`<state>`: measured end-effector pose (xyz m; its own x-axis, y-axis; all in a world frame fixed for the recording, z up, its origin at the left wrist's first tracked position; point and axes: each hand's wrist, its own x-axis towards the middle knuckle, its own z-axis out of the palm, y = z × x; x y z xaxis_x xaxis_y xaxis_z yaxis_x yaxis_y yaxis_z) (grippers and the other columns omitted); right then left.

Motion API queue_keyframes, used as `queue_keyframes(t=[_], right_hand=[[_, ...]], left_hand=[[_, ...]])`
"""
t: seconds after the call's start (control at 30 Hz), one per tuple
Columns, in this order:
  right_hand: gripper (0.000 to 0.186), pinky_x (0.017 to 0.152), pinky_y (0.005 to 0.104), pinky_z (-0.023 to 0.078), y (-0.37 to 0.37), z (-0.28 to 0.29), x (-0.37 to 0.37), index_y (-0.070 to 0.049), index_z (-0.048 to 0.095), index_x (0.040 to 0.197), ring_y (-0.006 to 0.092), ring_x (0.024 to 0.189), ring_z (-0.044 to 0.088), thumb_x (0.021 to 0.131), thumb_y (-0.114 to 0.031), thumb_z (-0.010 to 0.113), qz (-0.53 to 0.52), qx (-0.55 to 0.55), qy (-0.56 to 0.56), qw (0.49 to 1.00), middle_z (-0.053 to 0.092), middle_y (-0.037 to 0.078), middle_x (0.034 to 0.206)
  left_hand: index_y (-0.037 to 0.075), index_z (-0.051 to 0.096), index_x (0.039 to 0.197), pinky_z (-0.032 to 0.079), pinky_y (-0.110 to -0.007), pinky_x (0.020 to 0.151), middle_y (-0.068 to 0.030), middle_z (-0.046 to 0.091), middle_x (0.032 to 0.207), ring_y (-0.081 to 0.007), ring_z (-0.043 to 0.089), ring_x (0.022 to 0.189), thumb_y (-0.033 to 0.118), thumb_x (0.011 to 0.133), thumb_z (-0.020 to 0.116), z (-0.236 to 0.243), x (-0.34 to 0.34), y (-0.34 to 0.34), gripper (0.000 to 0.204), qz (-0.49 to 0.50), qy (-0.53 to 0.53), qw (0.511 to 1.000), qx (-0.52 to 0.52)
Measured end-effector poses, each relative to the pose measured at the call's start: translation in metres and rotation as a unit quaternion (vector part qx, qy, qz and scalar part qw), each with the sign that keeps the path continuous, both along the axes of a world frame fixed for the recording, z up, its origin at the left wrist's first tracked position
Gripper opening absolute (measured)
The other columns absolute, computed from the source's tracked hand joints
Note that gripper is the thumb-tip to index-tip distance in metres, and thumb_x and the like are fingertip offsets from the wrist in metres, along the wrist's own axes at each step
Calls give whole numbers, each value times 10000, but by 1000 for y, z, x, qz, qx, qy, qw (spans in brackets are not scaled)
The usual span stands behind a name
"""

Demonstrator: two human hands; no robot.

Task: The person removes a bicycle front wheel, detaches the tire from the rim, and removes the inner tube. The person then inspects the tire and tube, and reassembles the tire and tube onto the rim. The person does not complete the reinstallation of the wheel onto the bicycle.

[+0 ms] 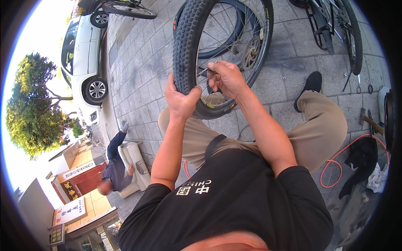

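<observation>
A bicycle wheel (256,69) with a knobby black tire (184,46) stands upright between my knees. My left hand (181,98) is wrapped around the tire on its near left side, with the thumb over the sidewall next to the rim. On the inner side of the rim, my right hand (226,80) is closed in a pinch at a thin valve stem (202,72). Its fingertips partly cover the stem, and any small part between them is hidden. Toward the wheel's middle, a brake disc (251,52) shows among the spokes.
Behind the wheel a loose tire (238,35) lies on the paving. Bicycles stand at the far right (331,25) and far left (130,9). To the right are a hammer (372,124), an orange hose (331,171) and a black cloth (361,161). A person (119,169) sits at left near a white car (83,54).
</observation>
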<state>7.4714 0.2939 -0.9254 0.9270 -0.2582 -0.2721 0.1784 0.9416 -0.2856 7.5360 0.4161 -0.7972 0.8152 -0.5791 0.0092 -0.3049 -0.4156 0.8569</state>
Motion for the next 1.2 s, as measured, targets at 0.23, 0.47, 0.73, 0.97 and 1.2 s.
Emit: queue_keyframes(t=[0.23, 0.47, 0.73, 0.97, 1.2], right_hand=[[208, 435, 284, 526, 0, 1, 0, -14, 627, 965, 152, 585, 704, 1030, -196, 702, -2, -5, 2, 1000, 695, 86, 831], [210, 377, 253, 438, -1, 2, -1, -23, 611, 946, 121, 553, 668, 1023, -191, 709, 6, -1, 17, 1000, 688, 81, 820], [203, 373, 244, 429, -5, 4, -3, -27, 609, 945, 118, 552, 660, 1018, -189, 707, 33, 0, 24, 999, 686, 74, 814], [192, 412, 270, 532, -7, 1, 1, 2, 613, 1011, 161, 613, 724, 1043, -182, 659, 46, 21, 14, 999, 750, 151, 913], [181, 380, 240, 444, -8, -1, 1, -7, 614, 1019, 115, 570, 664, 1052, -182, 647, 45, 10, -1, 999, 763, 179, 981]], left_hand=[[-3, 617, 1052, 479, -262, 654, -5, 644, 871, -83, 559, 730, 48, 742, 745, -5, 5, 5, 339, -3, -8, 1000, 5], [3, 623, 1041, 482, -269, 666, -9, 643, 864, -90, 558, 739, 62, 735, 749, -4, 3, 5, 336, 0, -24, 1000, 14], [2, 620, 1030, 485, -280, 667, -9, 639, 862, -99, 559, 743, 87, 731, 756, -5, 0, 5, 339, -2, -45, 999, 12], [0, 613, 1043, 481, -273, 663, -5, 633, 861, -88, 549, 742, 73, 739, 751, -5, 1, 6, 342, -5, -28, 1000, 8], [6, 609, 1040, 480, -270, 657, -4, 632, 856, -87, 553, 733, 70, 741, 756, -5, 4, 6, 339, -1, -19, 1000, 10]])
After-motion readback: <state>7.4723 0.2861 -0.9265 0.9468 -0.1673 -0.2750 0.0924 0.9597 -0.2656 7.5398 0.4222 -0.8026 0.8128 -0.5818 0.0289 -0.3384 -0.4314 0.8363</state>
